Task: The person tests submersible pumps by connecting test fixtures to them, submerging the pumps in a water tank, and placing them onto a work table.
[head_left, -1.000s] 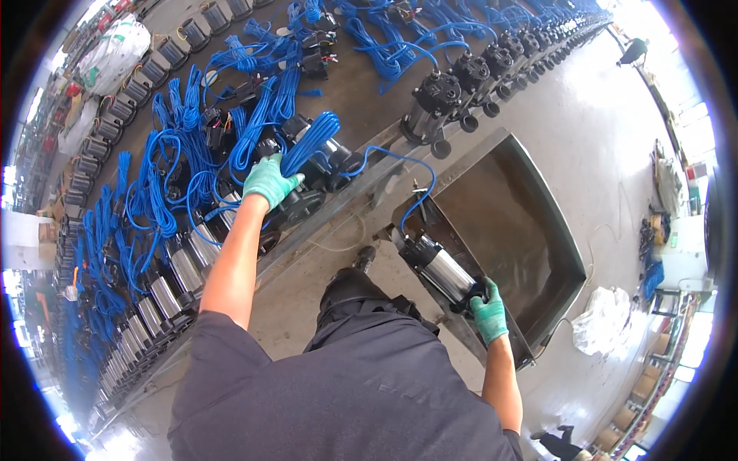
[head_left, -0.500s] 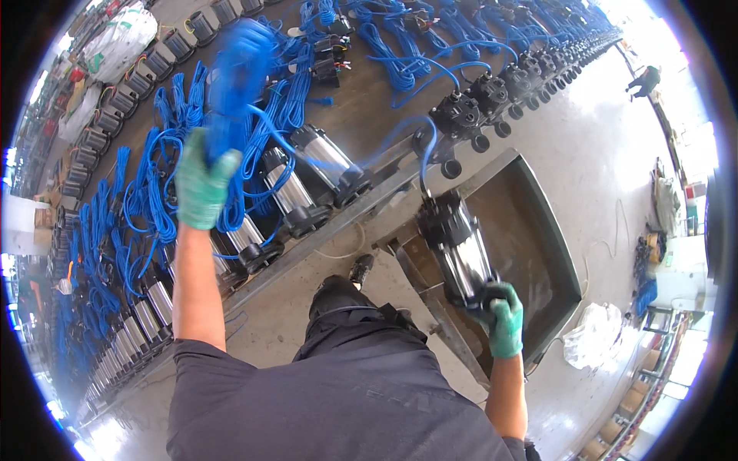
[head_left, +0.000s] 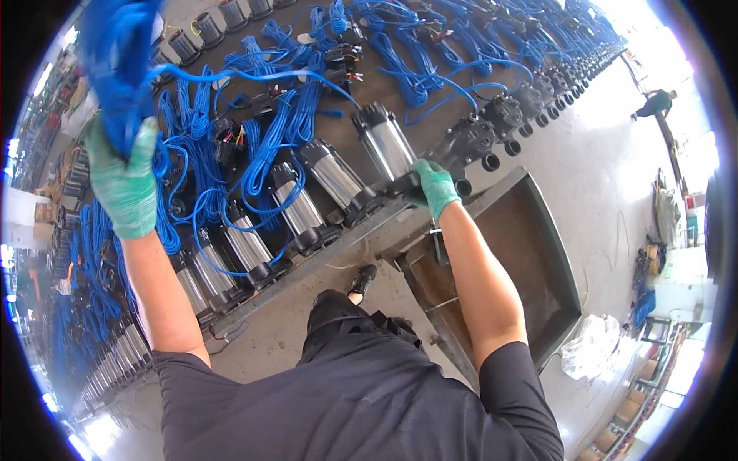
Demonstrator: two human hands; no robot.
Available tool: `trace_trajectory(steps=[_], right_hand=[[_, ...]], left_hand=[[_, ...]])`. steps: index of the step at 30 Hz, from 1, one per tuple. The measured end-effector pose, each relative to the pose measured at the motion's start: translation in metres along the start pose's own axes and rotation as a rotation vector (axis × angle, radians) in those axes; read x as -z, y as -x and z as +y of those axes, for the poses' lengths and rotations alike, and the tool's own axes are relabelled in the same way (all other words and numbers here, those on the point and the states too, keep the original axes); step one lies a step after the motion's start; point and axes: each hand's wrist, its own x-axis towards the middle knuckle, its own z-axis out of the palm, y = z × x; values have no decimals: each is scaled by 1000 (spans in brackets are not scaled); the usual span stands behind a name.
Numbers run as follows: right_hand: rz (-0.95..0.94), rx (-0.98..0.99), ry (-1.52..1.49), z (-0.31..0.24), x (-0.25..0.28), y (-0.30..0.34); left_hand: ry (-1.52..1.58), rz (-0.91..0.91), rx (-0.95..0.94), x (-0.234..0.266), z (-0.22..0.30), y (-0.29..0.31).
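Note:
My left hand (head_left: 125,177), in a green glove, is raised at the left and closed around a bundle of coiled blue cable (head_left: 123,73), which is smeared by motion. One strand of it runs across to the top of a silver and black pump (head_left: 387,146) at the table's near edge. My right hand (head_left: 436,187), gloved in green too, grips the black base of that pump. Beside it on the left stands a row of like pumps (head_left: 335,178), leaning back with their bases along the edge. Coiled blue cables (head_left: 269,165) lie behind them.
Black pump heads (head_left: 473,138) line the edge to the right. A grey metal tub (head_left: 530,261) stands on the floor beside the table. Black cylindrical housings (head_left: 207,31) sit along the far side. Another person (head_left: 657,102) is at the far right, near a white plastic bag (head_left: 592,346).
My right hand has carried the pump from above the tub up to the table's edge. My left hand has swung further left with the cable bundle, and the strand is stretched straighter.

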Motion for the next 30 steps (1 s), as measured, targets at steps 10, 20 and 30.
trace_trajectory(steps=[10, 20, 30], right_hand=[[-63, -47, 61, 10, 27, 60], [490, -170, -15, 170, 258, 217], [1043, 123, 849, 265, 363, 331]], left_hand=[[-403, -416, -547, -125, -49, -42], [-250, -1187, -354, -312, -82, 39], [682, -1386, -434, -303, 197, 245]])
